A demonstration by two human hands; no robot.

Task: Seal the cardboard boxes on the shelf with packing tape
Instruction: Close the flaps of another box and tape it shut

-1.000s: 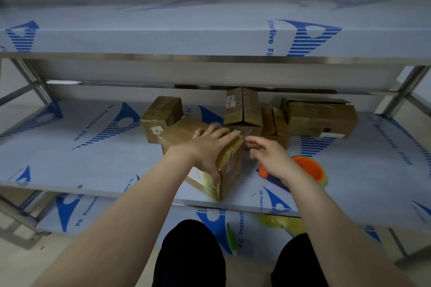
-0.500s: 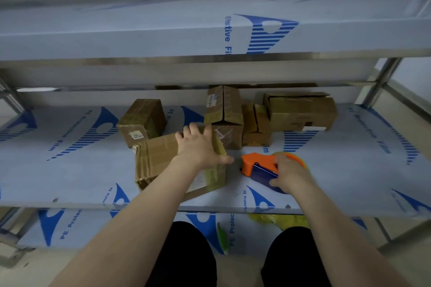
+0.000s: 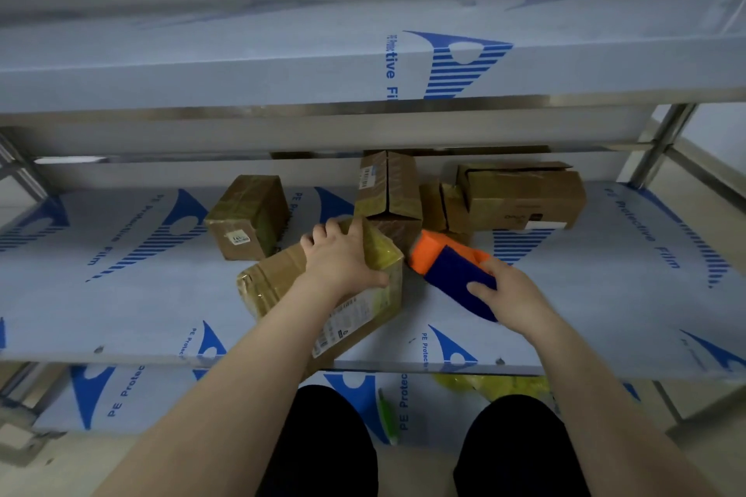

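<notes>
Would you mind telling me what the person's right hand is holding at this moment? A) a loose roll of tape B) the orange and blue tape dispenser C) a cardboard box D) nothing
B: the right hand grips the blue handle of the orange and blue tape dispenser, while the left hand rests on the nearest cardboard box.

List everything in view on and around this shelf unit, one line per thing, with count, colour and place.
Cardboard boxes: five, brown; the nearest box at the front under the left hand, one back left, one standing at the centre back, a small one beside it, a long one back right.
Tape dispenser: one, orange and blue, right of the nearest box.
Shelf: film-covered, pale blue with blue print; further tiers above and below.
Yellow-green items: lower tier, unclear.
Left hand: flat on the nearest box.
Right hand: grip on the dispenser.
Legs: two, in black.
</notes>
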